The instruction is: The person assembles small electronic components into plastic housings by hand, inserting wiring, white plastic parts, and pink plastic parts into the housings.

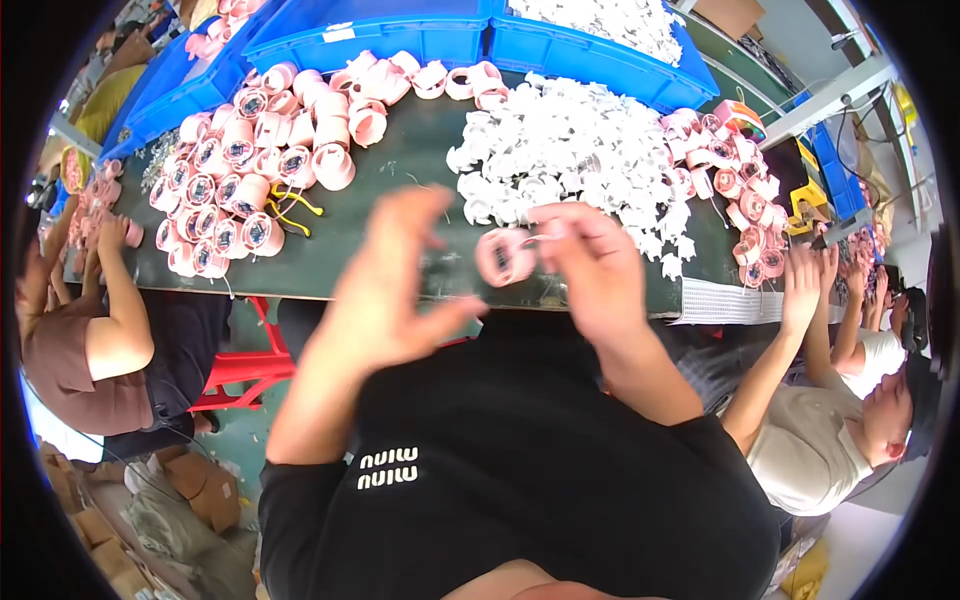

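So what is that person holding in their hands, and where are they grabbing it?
The right hand pinches a small round pink plastic part by its right edge. The left hand is open beside it, holding nothing; it is blurred.

Dark green bench (pixel 400 170) backed by blue bins (pixel 370 40); red stool (pixel 250 365) and cardboard boxes (pixel 205 490) on the pale floor (pixel 250 430).

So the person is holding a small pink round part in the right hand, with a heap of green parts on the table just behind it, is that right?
Not quite. In the head view the heap behind is white, not green. The rest holds: the right hand grips a small pink round part over the dark table.
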The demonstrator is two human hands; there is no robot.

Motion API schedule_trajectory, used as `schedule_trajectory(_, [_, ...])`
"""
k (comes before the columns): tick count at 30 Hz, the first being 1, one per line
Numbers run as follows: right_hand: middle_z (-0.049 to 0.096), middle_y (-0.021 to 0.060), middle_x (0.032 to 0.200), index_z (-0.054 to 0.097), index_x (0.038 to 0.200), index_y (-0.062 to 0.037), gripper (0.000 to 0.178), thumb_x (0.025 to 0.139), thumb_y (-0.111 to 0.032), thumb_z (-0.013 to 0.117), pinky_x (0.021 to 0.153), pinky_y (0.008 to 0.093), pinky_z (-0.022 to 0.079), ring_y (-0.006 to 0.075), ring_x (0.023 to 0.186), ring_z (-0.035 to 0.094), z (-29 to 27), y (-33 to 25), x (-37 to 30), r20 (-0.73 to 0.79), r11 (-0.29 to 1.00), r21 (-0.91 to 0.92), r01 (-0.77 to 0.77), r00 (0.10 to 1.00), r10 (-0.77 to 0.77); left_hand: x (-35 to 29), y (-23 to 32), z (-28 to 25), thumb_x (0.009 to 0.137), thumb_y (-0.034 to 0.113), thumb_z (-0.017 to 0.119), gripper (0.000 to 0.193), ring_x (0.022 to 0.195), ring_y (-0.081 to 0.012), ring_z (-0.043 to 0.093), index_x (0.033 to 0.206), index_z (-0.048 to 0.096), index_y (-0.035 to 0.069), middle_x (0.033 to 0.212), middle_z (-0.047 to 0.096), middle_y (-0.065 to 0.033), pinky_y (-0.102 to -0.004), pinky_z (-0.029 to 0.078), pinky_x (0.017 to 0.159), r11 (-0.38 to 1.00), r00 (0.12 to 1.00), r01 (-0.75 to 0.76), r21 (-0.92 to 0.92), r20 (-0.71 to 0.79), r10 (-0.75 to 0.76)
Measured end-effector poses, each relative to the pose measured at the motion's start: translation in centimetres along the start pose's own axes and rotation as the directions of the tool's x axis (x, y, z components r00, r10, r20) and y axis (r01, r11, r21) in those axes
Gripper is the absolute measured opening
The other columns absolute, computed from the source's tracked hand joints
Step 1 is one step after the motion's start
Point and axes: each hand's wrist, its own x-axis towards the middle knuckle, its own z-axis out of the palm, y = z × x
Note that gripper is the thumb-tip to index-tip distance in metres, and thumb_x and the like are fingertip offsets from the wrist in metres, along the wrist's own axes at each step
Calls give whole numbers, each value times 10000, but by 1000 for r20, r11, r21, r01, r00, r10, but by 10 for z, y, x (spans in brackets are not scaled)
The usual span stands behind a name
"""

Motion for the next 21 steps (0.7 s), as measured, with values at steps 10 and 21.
schedule_trajectory(10, [700, 96, 1017, 709, 1142, -26, 250, 894, 1, 688, 818, 346, 512, 257, 935, 632, -10, 20, 38, 277, 481, -757, 442, 884, -376, -19, -47, 77, 973, 5, 662, 435, 940, -77, 531, 1364, 475, 44, 1244, 602, -62, -252, 470, 835, 410, 947, 186, -893, 52, -317])
schedule_trajectory(21, [700, 90, 1125, 695, 1197, -47, 427, 801, -85, 850, 791, 331, 549, 221, 939, 680, -14, 30, 39, 193, 594, -744, 306, 949, -248, -19, -59, 86, 1015, 267, 535, 478, 898, -151, 528, 1433, 425, 62, 1252, 593, -141, -314, 434, 700, 38, 956, 92, -995, 78, -281])
